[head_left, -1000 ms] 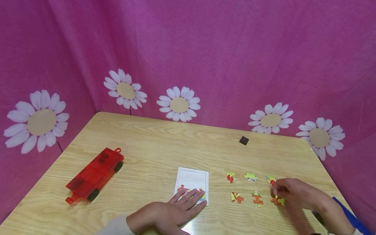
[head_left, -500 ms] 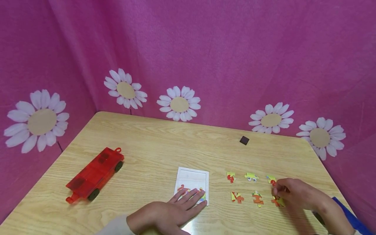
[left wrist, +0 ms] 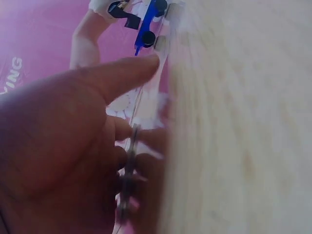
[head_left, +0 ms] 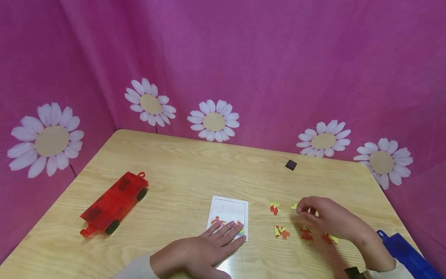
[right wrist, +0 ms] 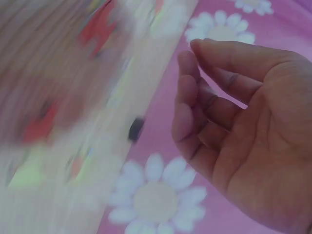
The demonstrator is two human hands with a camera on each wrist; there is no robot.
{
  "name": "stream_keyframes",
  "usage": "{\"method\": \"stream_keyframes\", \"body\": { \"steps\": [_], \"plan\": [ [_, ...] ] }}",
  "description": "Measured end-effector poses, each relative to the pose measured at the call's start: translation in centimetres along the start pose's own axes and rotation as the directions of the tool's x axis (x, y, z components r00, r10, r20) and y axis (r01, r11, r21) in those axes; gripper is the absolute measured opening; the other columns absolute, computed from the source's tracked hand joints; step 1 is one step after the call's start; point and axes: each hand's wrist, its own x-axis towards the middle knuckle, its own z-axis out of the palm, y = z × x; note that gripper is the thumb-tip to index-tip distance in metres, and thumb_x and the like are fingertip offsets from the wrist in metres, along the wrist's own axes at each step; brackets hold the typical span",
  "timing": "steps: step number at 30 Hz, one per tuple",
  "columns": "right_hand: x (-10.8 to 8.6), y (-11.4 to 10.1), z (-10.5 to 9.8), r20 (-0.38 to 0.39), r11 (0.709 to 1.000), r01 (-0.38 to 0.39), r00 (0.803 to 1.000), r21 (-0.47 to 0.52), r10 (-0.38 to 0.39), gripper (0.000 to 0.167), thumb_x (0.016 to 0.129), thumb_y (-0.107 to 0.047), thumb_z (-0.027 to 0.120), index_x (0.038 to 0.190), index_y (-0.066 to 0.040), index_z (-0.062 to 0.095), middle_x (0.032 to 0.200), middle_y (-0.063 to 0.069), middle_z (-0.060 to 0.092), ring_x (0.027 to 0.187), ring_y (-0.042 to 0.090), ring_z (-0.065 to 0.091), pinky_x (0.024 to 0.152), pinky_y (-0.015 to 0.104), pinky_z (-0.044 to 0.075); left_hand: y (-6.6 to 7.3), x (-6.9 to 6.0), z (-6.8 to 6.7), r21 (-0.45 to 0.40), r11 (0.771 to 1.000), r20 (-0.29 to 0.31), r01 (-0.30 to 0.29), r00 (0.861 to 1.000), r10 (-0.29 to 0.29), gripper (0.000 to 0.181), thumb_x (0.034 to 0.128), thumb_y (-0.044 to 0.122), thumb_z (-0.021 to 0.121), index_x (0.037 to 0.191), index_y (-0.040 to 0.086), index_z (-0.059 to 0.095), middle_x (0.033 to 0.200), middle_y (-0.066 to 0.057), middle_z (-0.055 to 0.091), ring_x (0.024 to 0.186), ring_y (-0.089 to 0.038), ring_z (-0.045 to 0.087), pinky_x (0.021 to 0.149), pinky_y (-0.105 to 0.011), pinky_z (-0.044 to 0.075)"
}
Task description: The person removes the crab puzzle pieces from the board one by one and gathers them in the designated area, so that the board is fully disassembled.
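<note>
My left hand (head_left: 205, 252) lies with spread fingers over the lower part of a small white puzzle tray (head_left: 228, 201), which holds a few colored pieces (head_left: 217, 223) along its lower end. The left wrist view shows this hand (left wrist: 58, 141) with its fingers on the tray's thin edge (left wrist: 129, 170). My right hand (head_left: 324, 217) hovers over loose puzzle pieces on the table, partly covering several; one red and yellow piece (head_left: 281, 232) lies to its left. In the right wrist view the right hand (right wrist: 253, 117) has loosely bent fingers, thumb close to the index finger, nothing visible between them.
A red toy wheeled base (head_left: 115, 201) stands on the left of the wooden table (head_left: 174, 166), and a blue one (head_left: 411, 252) at the right edge. A dark square (head_left: 291, 164) lies near the back. Pink cloth with white flowers hangs behind.
My right hand has moved left from the rightmost pieces to above the middle ones, uncovering part of the blue toy. My left hand remains on the tray. The head view has shifted slightly.
</note>
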Motion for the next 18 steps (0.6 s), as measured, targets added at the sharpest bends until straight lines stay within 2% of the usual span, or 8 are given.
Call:
{"method": "stream_keyframes", "body": {
  "steps": [2,4,6,8,10,14,18],
  "plan": [
    [0.8,-1.1,0.1,-0.017,0.999,0.040,0.999,-0.002,-0.040,0.002,0.101,-0.014,0.067,0.102,-0.014,0.069,0.091,-0.004,0.064,0.082,0.011,0.057,0.067,0.028,0.051,-0.1,-0.1,-0.3,-0.071,0.997,-0.008,0.005,1.000,-0.005,0.082,0.1057,0.061,0.041,0.166,0.013,0.015,0.172,-0.014,0.006,0.157,-0.028,0.006,0.123,-0.053,0.012],
    [1.6,-2.0,0.5,-0.035,0.996,0.086,0.996,0.002,-0.086,0.002,0.101,-0.014,0.068,0.102,-0.015,0.069,0.092,-0.004,0.065,0.083,0.011,0.058,0.069,0.028,0.051,-0.3,-0.3,-0.9,-0.168,0.986,-0.011,0.014,1.000,-0.016,0.081,0.1055,0.060,0.043,0.167,0.014,0.014,0.172,-0.013,0.005,0.157,-0.027,0.005,0.123,-0.052,0.010],
    [2.6,-2.9,0.9,-0.048,0.991,0.135,0.990,0.017,-0.134,0.004,0.102,-0.013,0.066,0.103,-0.016,0.069,0.093,-0.005,0.066,0.084,0.011,0.058,0.069,0.028,0.051,-1.0,-0.6,-1.6,-0.267,0.963,-0.014,0.036,0.999,-0.041,0.083,0.1050,0.059,0.046,0.167,0.016,0.013,0.172,-0.010,0.003,0.157,-0.026,0.002,0.123,-0.051,0.008],
    [3.5,-3.9,1.5,-0.055,0.984,0.171,0.984,0.048,-0.169,0.005,0.103,-0.013,0.065,0.105,-0.014,0.070,0.093,-0.004,0.066,0.084,0.012,0.059,0.068,0.028,0.051,-2.2,-0.9,-2.4,-0.346,0.935,-0.025,0.079,0.995,-0.094,0.086,0.1032,0.057,0.053,0.167,0.017,0.012,0.173,-0.008,0.001,0.157,-0.025,0.000,0.123,-0.051,0.005],
    [4.5,-5.1,2.2,-0.053,0.976,0.200,0.979,0.085,-0.196,0.007,0.103,-0.013,0.064,0.106,-0.013,0.070,0.092,-0.004,0.066,0.084,0.012,0.059,0.068,0.028,0.051,-3.6,-1.1,-3.1,-0.377,0.916,-0.044,0.138,0.985,-0.166,0.091,0.1007,0.054,0.060,0.167,0.016,0.011,0.172,-0.009,0.000,0.157,-0.026,-0.002,0.123,-0.051,0.003],
    [6.6,-7.3,4.5,-0.016,0.959,0.264,0.964,0.105,-0.264,0.010,0.101,-0.008,0.064,0.109,-0.009,0.070,0.091,-0.008,0.065,0.082,0.010,0.060,0.068,0.027,0.053,-6.6,-1.4,-3.8,-0.416,0.873,-0.062,0.255,0.950,-0.307,0.105,0.0914,0.048,0.076,0.167,0.016,0.012,0.172,-0.011,0.001,0.157,-0.030,-0.001,0.123,-0.054,0.003],
    [8.5,-9.2,7.0,0.053,0.953,0.290,0.954,0.093,-0.295,0.017,0.097,-0.006,0.068,0.114,-0.006,0.069,0.089,-0.011,0.064,0.078,0.005,0.060,0.069,0.025,0.054,-8.4,-1.3,-3.7,-0.442,0.842,-0.018,0.309,0.935,-0.353,0.115,0.0834,0.053,0.083,0.167,0.015,0.013,0.172,-0.012,-0.001,0.156,-0.032,-0.003,0.123,-0.054,0.002]
  ]
}}
